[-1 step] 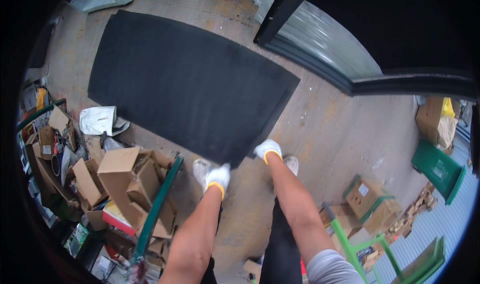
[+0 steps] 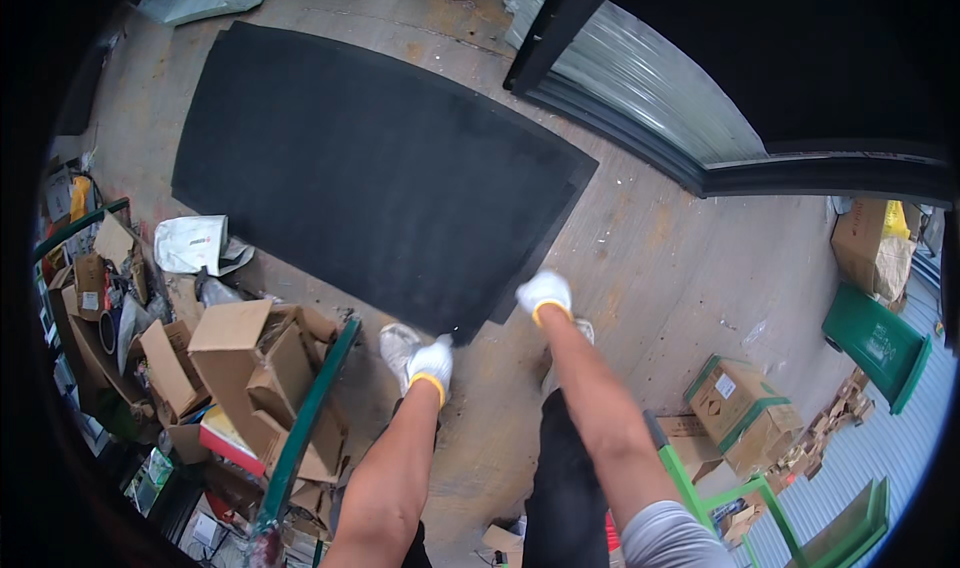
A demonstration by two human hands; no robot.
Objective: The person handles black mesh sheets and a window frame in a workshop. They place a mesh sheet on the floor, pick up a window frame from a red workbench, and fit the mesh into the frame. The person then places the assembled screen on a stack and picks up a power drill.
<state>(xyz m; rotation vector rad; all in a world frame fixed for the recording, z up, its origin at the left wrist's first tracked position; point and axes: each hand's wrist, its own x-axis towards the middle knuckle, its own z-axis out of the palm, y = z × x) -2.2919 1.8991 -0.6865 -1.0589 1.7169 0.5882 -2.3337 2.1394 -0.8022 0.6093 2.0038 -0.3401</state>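
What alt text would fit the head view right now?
Two white-gloved hands, left hand and right hand, grip the near edge of a large black mat lying on a concrete floor. Flattened cardboard boxes pile up at the left.

Large black rubber mat (image 2: 370, 168) lies flat on the concrete floor (image 2: 660, 258). Both hands wear white gloves with yellow cuffs. Left hand (image 2: 432, 361) grips the mat's near edge at its corner; right hand (image 2: 544, 293) is closed on the same edge, just beside the corner. Pale shoes show beneath the hands. To the left, a green-framed cart (image 2: 300, 438) heaped with flattened cardboard boxes (image 2: 240, 358); a white plastic bag (image 2: 195, 243) lies near it. To the right, a green-trimmed carton (image 2: 735, 398) and a green bin (image 2: 875, 343).
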